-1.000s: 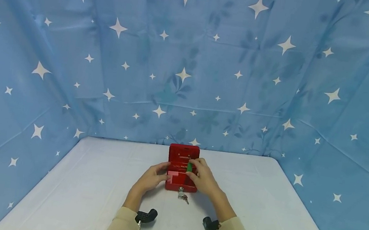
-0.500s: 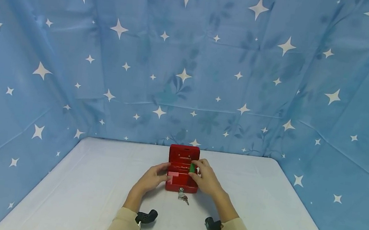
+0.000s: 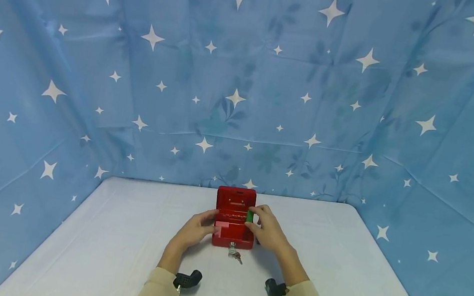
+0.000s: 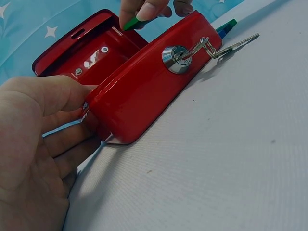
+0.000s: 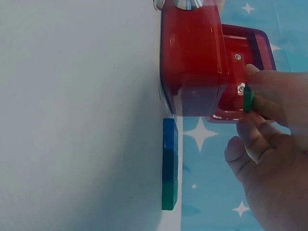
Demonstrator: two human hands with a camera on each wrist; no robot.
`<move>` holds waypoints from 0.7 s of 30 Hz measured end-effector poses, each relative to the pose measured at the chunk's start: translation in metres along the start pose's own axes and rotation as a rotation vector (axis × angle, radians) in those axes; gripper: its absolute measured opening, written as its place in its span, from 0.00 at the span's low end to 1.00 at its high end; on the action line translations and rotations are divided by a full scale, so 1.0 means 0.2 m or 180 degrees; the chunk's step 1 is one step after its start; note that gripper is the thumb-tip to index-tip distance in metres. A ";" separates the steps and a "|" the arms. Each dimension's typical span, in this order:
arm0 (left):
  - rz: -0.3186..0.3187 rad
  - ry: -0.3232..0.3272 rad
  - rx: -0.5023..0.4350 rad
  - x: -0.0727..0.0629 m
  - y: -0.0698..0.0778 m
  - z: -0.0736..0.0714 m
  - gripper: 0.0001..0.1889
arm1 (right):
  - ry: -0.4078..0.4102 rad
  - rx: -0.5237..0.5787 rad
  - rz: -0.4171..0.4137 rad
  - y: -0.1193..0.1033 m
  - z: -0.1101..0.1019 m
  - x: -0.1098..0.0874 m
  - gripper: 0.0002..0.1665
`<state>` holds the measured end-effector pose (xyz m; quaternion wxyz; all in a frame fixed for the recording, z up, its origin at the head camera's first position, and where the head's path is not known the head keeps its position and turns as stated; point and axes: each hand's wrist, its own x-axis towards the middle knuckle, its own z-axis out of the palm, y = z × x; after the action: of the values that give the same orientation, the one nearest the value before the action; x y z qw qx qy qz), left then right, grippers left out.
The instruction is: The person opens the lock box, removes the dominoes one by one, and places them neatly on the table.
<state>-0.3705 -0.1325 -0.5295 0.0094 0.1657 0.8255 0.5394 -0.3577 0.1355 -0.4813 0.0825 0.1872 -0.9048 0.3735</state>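
A red cash box (image 3: 246,244) stands on the white table with its lid (image 3: 237,196) raised. My left hand (image 3: 194,228) holds the box's left end, thumb by the front corner and fingers along the side. Over the right part of the box, my right hand (image 3: 268,231) pinches a green block (image 5: 248,98) between thumb and fingertips. Pink pieces (image 3: 222,224) lie inside the box at the left. A key (image 4: 243,42) sits in the front lock (image 4: 176,59), with another hanging from its ring.
Beside the box's right end, a blue piece (image 5: 170,144) and a green piece (image 5: 169,194) lie in line on the table. A blue curtain (image 3: 246,78) with white stars surrounds the table (image 3: 138,235) at the back and sides.
My right hand has shifted a little to the right with the green block, toward the box's right edge. The left hand and the box stay in place.
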 end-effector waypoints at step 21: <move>0.0002 0.0024 -0.0096 -0.01 0.02 0.01 0.33 | 0.0000 -0.0026 0.0046 0.05 -0.04 -0.01 0.29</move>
<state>-0.3668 -0.1306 -0.5266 0.0087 0.1638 0.8173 0.5524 -0.3603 0.1473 -0.4822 0.0806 0.1804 -0.9076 0.3703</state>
